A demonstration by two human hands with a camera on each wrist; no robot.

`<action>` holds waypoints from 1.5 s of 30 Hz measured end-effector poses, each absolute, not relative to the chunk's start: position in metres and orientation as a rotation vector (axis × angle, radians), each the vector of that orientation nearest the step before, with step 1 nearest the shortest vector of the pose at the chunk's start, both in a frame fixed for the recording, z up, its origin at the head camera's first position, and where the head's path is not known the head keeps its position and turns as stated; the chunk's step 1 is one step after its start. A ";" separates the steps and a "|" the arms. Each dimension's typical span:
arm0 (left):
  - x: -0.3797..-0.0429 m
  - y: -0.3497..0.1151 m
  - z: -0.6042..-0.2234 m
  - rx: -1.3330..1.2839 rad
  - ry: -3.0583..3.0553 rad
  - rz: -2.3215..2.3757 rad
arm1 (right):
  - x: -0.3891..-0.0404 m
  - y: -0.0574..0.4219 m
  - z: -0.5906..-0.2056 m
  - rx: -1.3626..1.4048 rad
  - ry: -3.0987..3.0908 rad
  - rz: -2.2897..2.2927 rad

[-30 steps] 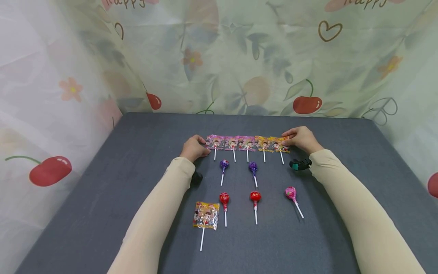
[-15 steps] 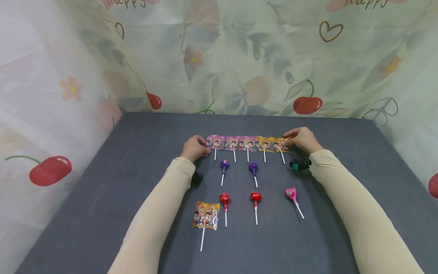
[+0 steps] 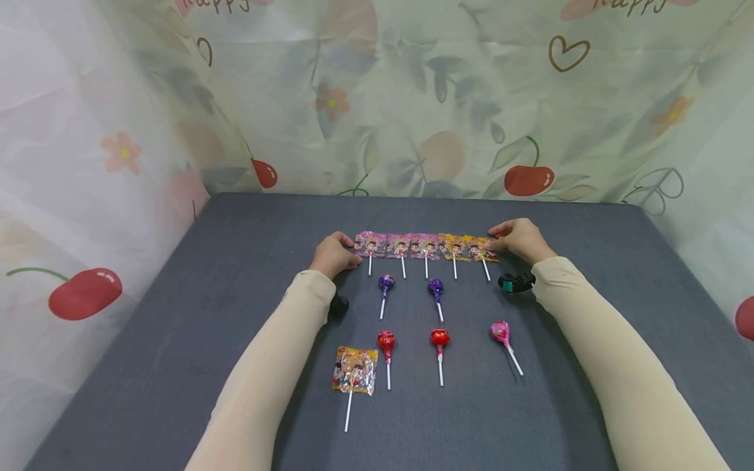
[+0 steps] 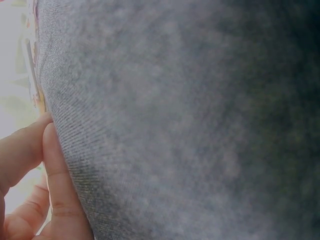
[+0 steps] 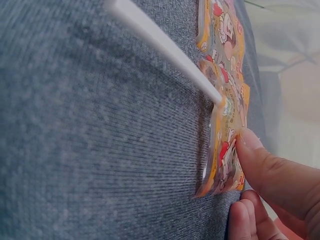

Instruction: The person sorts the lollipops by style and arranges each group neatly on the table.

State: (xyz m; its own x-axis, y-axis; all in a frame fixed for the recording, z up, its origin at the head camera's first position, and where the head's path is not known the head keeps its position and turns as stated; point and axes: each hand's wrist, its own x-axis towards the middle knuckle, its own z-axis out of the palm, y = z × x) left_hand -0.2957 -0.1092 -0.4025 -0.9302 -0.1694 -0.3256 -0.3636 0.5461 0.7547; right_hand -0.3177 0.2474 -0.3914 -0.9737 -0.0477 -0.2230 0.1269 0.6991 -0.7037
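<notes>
Squaring up the row of wrapped lollipops (image 3: pixel 424 245) seems best done with light, even pressure from both ends, the wrappers kept flat on the tabletop (image 3: pixel 235 327); too hard a push would likely slide one thin edge over its neighbour or buckle the film. The white stick (image 3: pixel 485 269) of the yellow-wrapped lollipop (image 5: pixel 227 160) at the right end slants a little, so a small turn there may serve better than a shove. The right hand (image 3: pixel 521 239) pinches that wrapper at its outer edge, thumb on its upper face, the other fingers curled beside it. The left hand (image 3: pixel 337 254) has its fingertips at the outer edge of the pink-wrapped lollipop (image 3: pixel 372 243) at the left end; whether they grip or merely touch it, I cannot tell.
</notes>
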 end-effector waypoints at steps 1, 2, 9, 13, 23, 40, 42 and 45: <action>-0.296 -0.109 -0.402 -0.449 2.568 1.331 | -0.318 0.247 -0.391 0.061 2.685 -1.136; -0.296 -0.109 -0.402 -0.454 2.565 1.331 | -0.317 0.247 -0.391 0.062 2.685 -1.136; -0.296 -0.108 -0.401 -0.485 2.548 1.327 | -0.316 0.248 -0.391 0.083 2.681 -1.143; -0.295 -0.109 -0.401 -0.477 2.551 1.332 | -0.316 0.251 -0.394 0.093 2.647 -1.203; -0.293 -0.109 -0.401 -0.438 2.564 1.340 | -0.307 0.252 -0.378 -0.005 2.478 -1.527; -0.298 -0.109 -0.402 -0.469 2.545 1.324 | -0.229 0.165 -0.318 -0.455 2.339 -1.616; -0.297 -0.109 -0.402 -0.470 2.543 1.333 | -0.221 0.153 -0.320 -0.494 2.307 -1.620; -0.296 -0.109 -0.401 -0.465 2.546 1.337 | -0.210 0.137 -0.326 -0.573 2.278 -1.616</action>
State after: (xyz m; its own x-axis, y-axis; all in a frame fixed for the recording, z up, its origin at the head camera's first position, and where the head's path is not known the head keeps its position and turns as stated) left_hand -0.2962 -0.1087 -0.4012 -0.9238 -0.1719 -0.3421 -0.3792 0.5337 0.7559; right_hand -0.2099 0.1371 -0.3258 -0.8791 -0.4766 -0.0061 -0.1518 0.2922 -0.9442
